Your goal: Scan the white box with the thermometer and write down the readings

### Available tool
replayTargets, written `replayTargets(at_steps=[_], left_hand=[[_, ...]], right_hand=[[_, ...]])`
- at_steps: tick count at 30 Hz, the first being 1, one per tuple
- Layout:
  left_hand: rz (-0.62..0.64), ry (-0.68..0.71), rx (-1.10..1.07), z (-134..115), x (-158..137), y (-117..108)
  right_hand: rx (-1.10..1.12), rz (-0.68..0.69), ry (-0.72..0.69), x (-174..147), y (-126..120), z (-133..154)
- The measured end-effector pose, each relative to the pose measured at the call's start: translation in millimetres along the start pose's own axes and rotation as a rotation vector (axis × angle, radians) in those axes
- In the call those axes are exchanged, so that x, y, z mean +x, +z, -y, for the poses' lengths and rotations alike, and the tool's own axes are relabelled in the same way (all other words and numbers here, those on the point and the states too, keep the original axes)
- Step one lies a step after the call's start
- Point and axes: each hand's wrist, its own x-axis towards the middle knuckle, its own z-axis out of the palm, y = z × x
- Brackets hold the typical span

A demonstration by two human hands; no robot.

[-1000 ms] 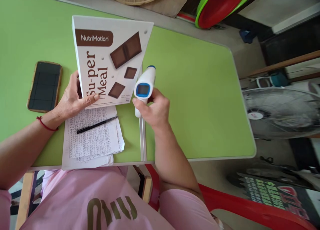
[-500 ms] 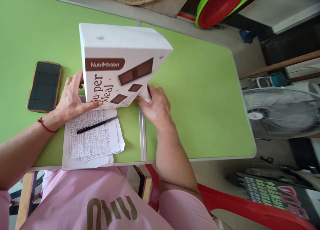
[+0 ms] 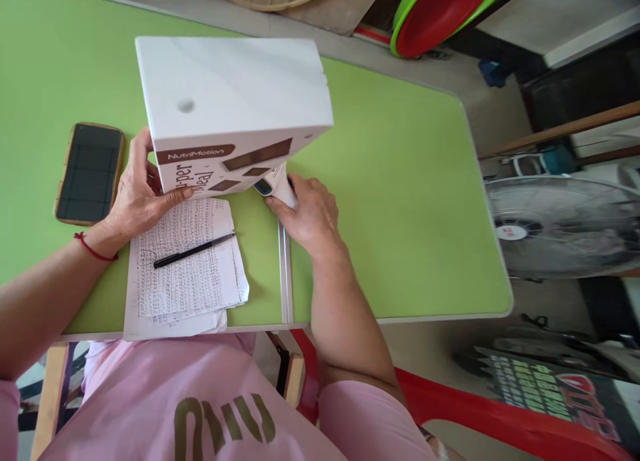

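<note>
My left hand (image 3: 137, 187) grips a white NutriMotion box (image 3: 240, 81) by its left side, thumb on the printed front and fingers behind. The box is tilted, with its broad white face up and its brown-printed front foreshortened below. My right hand (image 3: 313, 211) is closed around a white handheld scanner-like device (image 3: 281, 186) with a small dark window at its end. Its far end points toward the underside of the box and is partly hidden by it. Below the box lie handwritten sheets of paper (image 3: 185, 287) with a black pen (image 3: 195, 250) across them.
A smartphone (image 3: 90, 174) in a tan case lies on the green table (image 3: 400, 201), left of my left hand. A metal strip crosses the table. Beyond the right edge stands a fan (image 3: 560, 227); a red chair (image 3: 480, 414) is at lower right. Red and green basins (image 3: 445, 14) are behind.
The box has tipped so that its white face shows more and its printed front less, and it has shifted slightly left. More of the white device in my right hand now shows.
</note>
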Motion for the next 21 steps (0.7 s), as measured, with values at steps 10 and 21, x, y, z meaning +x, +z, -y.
replayTargets(at_steps=[10,21], left_hand=[[-0.141,-0.010,0.019,2,-6,8],[0.027,-0.054,-0.053,19,0,2]], right_hand=[[0.188,-0.164,-0.393,-32,-19,18],[0.146,0.205,-0.726,-42,-24,28]])
